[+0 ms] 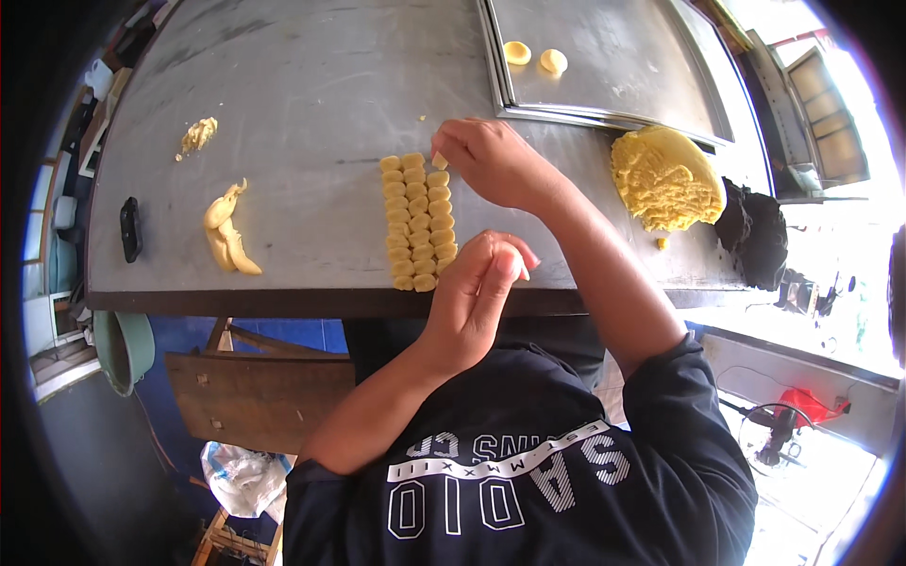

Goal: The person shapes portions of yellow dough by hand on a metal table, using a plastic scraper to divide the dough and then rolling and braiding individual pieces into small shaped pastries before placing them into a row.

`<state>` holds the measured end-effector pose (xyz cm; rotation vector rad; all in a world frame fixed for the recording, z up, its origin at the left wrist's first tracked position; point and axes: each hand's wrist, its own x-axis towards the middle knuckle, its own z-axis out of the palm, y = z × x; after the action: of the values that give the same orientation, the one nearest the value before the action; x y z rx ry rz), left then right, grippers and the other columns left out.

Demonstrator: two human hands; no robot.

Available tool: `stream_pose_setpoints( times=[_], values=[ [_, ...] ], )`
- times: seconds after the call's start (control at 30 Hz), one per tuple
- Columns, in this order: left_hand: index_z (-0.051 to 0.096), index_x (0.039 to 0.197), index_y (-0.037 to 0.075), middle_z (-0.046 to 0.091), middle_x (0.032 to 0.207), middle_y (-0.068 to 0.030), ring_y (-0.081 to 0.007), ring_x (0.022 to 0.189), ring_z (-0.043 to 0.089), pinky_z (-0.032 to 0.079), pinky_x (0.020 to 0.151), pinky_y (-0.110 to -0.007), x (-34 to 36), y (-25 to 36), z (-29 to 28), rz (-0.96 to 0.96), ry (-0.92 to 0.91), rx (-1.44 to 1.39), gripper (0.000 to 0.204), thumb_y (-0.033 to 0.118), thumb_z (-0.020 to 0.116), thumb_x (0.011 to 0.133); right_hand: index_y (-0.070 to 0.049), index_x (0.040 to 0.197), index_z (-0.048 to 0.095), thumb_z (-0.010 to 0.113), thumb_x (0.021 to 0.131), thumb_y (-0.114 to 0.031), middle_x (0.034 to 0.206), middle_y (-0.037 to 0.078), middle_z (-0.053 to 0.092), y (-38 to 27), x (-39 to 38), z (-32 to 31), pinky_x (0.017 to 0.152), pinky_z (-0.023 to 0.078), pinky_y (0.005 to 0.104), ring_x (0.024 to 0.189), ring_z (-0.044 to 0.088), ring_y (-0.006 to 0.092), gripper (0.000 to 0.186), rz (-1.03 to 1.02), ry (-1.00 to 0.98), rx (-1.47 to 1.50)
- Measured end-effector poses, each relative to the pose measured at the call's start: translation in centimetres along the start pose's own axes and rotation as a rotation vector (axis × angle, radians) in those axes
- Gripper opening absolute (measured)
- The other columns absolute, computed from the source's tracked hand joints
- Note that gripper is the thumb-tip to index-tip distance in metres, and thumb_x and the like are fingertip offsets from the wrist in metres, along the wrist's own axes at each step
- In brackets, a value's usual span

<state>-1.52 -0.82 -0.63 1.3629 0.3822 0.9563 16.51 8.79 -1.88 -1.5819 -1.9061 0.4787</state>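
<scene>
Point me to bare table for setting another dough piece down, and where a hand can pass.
Free: the wide patch between the dough rows and the dough strips, and the far tabletop left of the tray. Crowded: the right hand at the rows' top, the left hand at the near edge, the dough mound to the right.

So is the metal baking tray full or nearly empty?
Nearly empty: the metal baking tray holds just two shaped dough pieces near one corner.
</scene>
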Motion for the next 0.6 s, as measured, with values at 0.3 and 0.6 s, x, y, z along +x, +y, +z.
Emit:
stream_pose_setpoints(
  times=[0.3,0.6],
  values=[
    [0.063,0.12,0.0,0.066,0.085,-0.0014,-0.0034,0.061,0.055,0.044,0.056,-0.018,-2.1,-0.8,0.1,0.069,-0.133,0.041,0.025,0.025,0.061,0.114,-0.007,0.102,0.084,0.075,0.099,-0.017,0.094,0.011,0.076,-0.9,0.0,-0.2,0.08,0.057,0.0391,0.086,0.071,0.0293,0.013,-0.017,-0.037,-0.055],
    [0.033,0.154,0.005,0.058,0.095,-0.0029,-0.0097,0.078,0.053,0.045,0.068,-0.026,-4.1,-0.3,-0.5,-0.336,0.039,-0.34,0.054,0.046,0.039,0.119,-0.006,0.12,0.076,0.085,0.092,-0.022,0.09,0.009,0.063,-7.2,-13.5,-4.0,0.071,0.055,0.0389,0.077,0.067,0.029,0.034,-0.166,-0.064,0.284]
  ],
)
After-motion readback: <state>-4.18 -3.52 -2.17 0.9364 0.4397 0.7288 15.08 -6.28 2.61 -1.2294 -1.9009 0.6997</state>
